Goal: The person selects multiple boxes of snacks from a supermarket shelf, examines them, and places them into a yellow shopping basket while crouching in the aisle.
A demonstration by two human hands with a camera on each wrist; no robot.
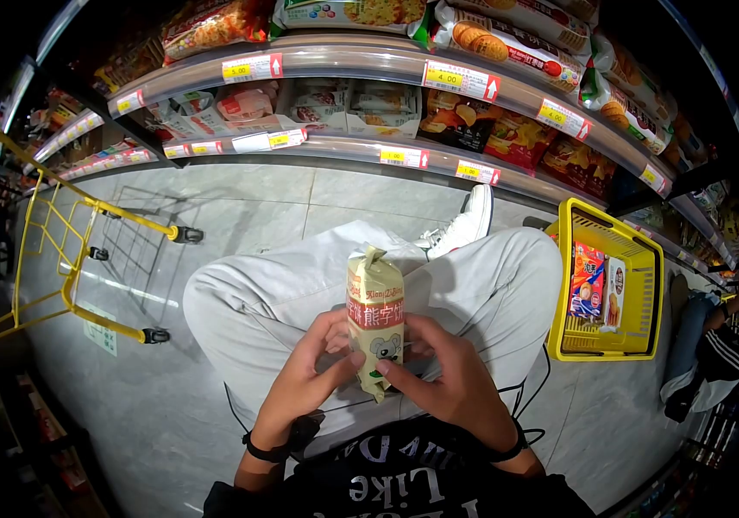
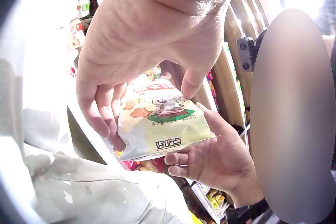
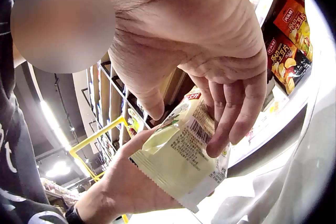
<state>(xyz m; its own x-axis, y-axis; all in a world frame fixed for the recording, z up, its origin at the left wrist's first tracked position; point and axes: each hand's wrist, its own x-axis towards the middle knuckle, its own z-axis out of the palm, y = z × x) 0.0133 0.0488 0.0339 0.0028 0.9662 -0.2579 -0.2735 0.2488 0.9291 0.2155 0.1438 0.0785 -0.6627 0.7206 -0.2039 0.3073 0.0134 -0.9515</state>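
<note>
A cream packet (image 1: 375, 319) with a red band and a cartoon animal stands upright between both hands, over the lap. My left hand (image 1: 319, 367) holds its left side, thumb on the front and fingers behind. The right hand (image 1: 451, 371) grips the other side, its thumb on the lower front. In the left wrist view the packet's printed front (image 2: 168, 116) faces up, between the left hand (image 2: 152, 29) and the right (image 2: 220, 155). The right wrist view shows the back (image 3: 184, 155) with small print and a barcode, the right hand's fingers (image 3: 231, 108) lying along it.
A yellow basket (image 1: 566, 341) with a red-and-blue pack (image 1: 588, 281) and a white box (image 1: 613, 293) stands on the floor at the right. A yellow-framed cart (image 1: 67, 285) is at the left. Snack shelves (image 1: 343, 52) run across ahead. Another person (image 1: 706, 354) is at the far right.
</note>
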